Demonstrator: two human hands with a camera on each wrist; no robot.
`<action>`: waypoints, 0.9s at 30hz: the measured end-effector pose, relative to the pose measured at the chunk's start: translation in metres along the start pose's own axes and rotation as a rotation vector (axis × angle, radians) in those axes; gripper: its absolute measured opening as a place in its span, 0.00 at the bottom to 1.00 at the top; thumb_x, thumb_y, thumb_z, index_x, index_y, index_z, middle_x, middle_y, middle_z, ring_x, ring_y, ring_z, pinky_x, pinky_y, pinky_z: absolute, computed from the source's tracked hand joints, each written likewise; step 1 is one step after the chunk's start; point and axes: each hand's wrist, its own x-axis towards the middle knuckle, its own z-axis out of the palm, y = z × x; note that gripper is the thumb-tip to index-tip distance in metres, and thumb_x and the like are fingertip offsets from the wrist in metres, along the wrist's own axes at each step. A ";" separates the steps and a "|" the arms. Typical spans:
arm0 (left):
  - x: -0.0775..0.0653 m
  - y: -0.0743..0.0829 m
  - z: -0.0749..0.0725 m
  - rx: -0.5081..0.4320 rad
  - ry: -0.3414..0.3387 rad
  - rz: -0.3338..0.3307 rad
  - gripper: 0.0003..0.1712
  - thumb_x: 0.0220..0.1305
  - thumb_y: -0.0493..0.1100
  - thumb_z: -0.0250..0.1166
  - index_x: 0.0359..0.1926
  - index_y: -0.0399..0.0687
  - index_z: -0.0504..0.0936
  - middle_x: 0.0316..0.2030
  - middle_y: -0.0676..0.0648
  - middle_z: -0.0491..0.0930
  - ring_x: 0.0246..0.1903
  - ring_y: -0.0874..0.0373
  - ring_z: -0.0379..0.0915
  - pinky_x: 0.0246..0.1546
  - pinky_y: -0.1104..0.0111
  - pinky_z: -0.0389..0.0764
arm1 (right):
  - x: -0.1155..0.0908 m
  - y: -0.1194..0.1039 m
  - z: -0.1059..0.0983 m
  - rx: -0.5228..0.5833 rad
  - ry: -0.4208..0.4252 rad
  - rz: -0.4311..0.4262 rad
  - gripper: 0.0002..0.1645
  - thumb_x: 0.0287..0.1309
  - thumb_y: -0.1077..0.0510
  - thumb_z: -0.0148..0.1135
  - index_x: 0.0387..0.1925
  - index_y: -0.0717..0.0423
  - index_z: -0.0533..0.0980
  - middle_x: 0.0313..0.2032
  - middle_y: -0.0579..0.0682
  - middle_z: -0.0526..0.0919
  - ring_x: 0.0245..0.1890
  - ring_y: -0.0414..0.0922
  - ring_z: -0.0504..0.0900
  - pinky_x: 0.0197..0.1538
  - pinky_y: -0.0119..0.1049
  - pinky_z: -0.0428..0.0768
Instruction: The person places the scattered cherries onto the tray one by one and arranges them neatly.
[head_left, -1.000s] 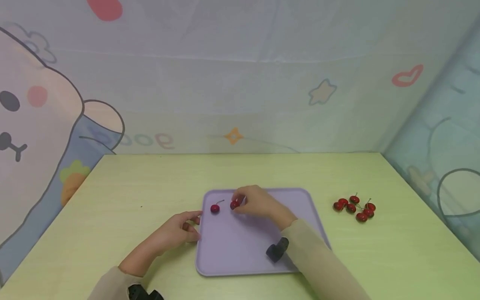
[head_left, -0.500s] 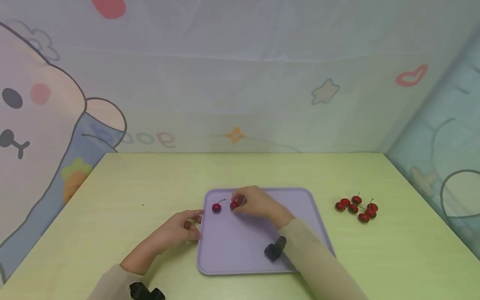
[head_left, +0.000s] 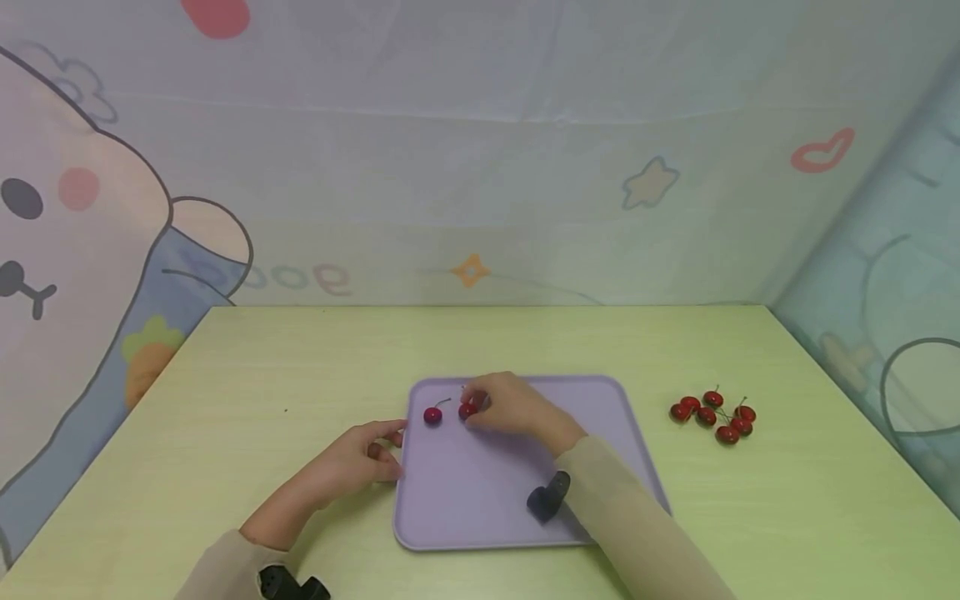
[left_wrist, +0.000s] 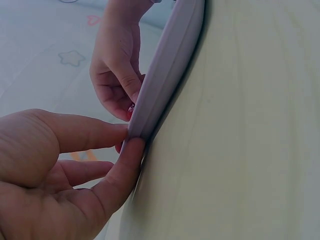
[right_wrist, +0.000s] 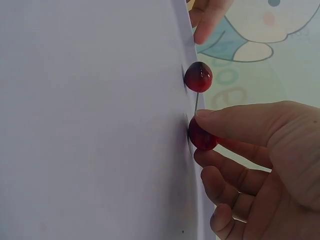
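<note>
My right hand (head_left: 512, 404) pinches a dark red cherry (head_left: 467, 411) between thumb and fingers, low over the far left part of a lilac tray (head_left: 487, 508). Up close in the right wrist view, that cherry (right_wrist: 201, 134) sits at the tray surface under the thumb. Left of it on the tray lies another cherry (head_left: 432, 415) with its stem pointing right. My left hand (head_left: 352, 461) touches the tray's left rim with thumb and fingertips spread along it. From the left wrist, those fingertips (left_wrist: 131, 150) are against the rim's outer side.
Several more cherries (head_left: 707, 417) lie in a loose cluster on the pale yellow-green table (head_left: 795, 508), right of the tray. Behind the table hangs a printed cloth (head_left: 525, 183) with cartoon figures.
The view has shifted slightly. My right hand stays almost in place, still pinching the cherry at the tray's far left. The left hand stays at the rim.
</note>
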 end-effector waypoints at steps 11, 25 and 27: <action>0.000 0.000 0.001 -0.006 -0.006 0.011 0.39 0.54 0.29 0.66 0.67 0.27 0.62 0.50 0.39 0.73 0.37 0.56 0.72 0.31 0.69 0.74 | 0.000 0.001 0.001 -0.004 0.009 0.016 0.14 0.52 0.61 0.69 0.42 0.53 0.81 0.39 0.48 0.83 0.41 0.44 0.79 0.48 0.40 0.77; -0.002 0.002 0.001 -0.006 -0.005 0.014 0.39 0.54 0.29 0.66 0.66 0.27 0.63 0.50 0.39 0.73 0.37 0.56 0.72 0.32 0.70 0.74 | -0.002 0.000 -0.002 -0.031 0.022 0.021 0.16 0.51 0.61 0.69 0.44 0.55 0.80 0.39 0.50 0.82 0.38 0.44 0.78 0.45 0.38 0.77; -0.002 0.001 0.001 -0.007 -0.005 0.014 0.39 0.54 0.29 0.66 0.66 0.27 0.63 0.50 0.39 0.73 0.37 0.56 0.72 0.31 0.70 0.74 | -0.003 -0.001 -0.003 -0.025 0.023 0.019 0.17 0.51 0.61 0.69 0.45 0.55 0.80 0.39 0.50 0.82 0.37 0.43 0.78 0.43 0.37 0.77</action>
